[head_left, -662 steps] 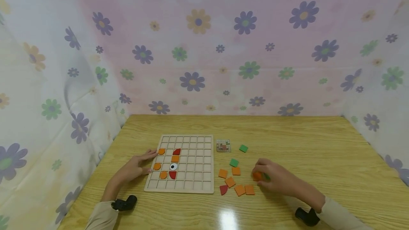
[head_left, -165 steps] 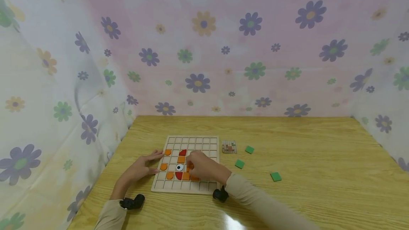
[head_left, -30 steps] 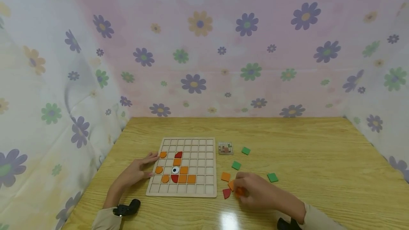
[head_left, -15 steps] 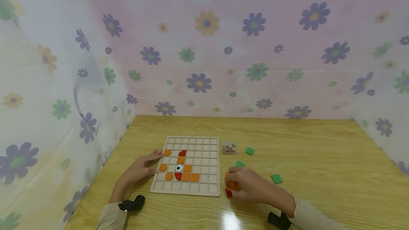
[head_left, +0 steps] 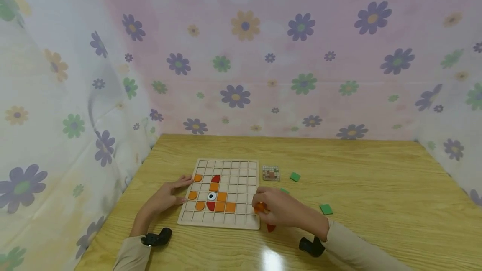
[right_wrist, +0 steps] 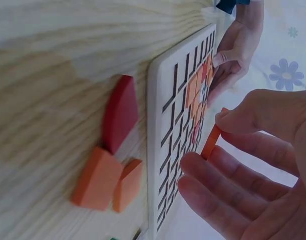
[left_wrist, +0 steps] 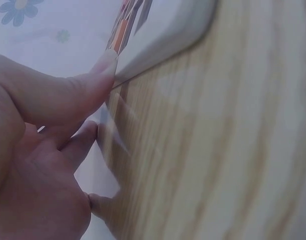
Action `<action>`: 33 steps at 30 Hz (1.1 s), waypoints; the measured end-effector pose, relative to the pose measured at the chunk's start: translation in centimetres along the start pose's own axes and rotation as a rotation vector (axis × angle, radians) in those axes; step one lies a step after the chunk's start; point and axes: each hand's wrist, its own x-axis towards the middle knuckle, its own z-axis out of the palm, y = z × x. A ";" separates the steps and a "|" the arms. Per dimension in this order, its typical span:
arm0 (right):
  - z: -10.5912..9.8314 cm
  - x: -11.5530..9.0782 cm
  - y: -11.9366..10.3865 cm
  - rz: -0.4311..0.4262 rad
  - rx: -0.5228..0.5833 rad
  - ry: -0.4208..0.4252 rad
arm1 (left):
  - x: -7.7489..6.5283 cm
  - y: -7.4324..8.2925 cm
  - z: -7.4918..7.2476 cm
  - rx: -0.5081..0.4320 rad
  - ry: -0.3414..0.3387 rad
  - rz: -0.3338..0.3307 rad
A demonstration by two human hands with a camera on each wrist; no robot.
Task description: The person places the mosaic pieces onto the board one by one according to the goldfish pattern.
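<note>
1. One orange tile (right_wrist: pixel 213 142) sits pinched between right hand (head_left: pixel 276 206) thumb and fingers, near the grid board's (head_left: pixel 233 188) right edge.
2. Left hand (head_left: pixel 165 197): I see thumb and fingertips touching the board's left edge, fingers extended.
3. I count two loose squares (right_wrist: pixel 97 177), orange, beside a red piece (right_wrist: pixel 121 115).

A wood-grained tabletop (head_left: pixel 369 175) is occupied at left by a gridded board (head_left: pixel 241 179). A small patterned card (head_left: pixel 270 173) is set just beyond its right edge, toward the far side. Farther right, three green tiles (head_left: pixel 326 209) are scattered. Nearer, a red piece (right_wrist: pixel 121 112) is seemingly touched by one of two orange tiles (right_wrist: pixel 97 179), all somewhat blurred.
</note>
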 end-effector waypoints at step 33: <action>3.2 7.6 1.1 -0.036 -0.032 0.006 | 0.2 -0.2 0.0 0.006 -0.005 -0.011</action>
